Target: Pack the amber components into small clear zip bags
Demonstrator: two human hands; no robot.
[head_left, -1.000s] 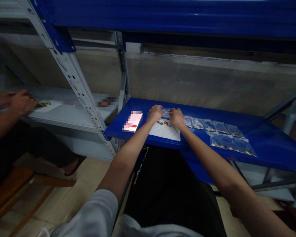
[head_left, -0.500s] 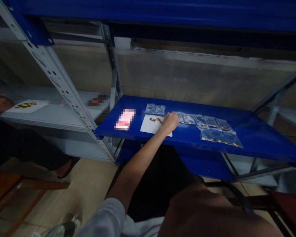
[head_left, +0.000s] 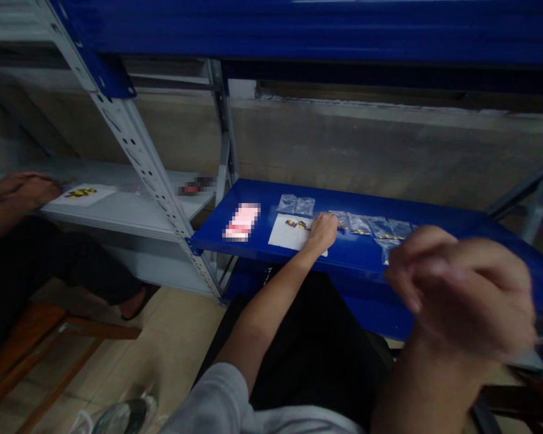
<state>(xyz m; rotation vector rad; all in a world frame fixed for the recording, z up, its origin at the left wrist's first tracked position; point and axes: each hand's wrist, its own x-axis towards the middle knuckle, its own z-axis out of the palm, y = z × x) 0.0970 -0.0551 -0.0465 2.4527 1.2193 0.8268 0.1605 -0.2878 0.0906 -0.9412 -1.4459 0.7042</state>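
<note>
My left hand [head_left: 324, 232] rests over the right edge of a white paper sheet [head_left: 281, 239] on the blue shelf, its fingers curled down. What they hold, if anything, is hidden beneath them. Small dark and yellow pieces [head_left: 304, 225] lie on the sheet just left of those fingers. My right hand [head_left: 466, 295] is raised close to the camera, fingers bent in and blurred, and nothing can be made out inside it. Behind it are clear plastic bags [head_left: 359, 223] with small yellow pieces, in a row right of my left hand. Two more clear bags [head_left: 304, 206] lie behind the sheet.
A blurred-out pink item [head_left: 242, 222] lies at the left of the blue shelf [head_left: 257, 189]. A perforated metal upright [head_left: 138, 141] divides it from a grey shelf, where another person's hands [head_left: 38, 188] are beside a paper [head_left: 100, 195] with yellow-black pieces. A wooden stool [head_left: 72, 337] stands lower left.
My right hand has risen from low at the lower right to in front of the bags. My left hand stays at the paper. The whole view has shifted slightly, moving things rightward.
</note>
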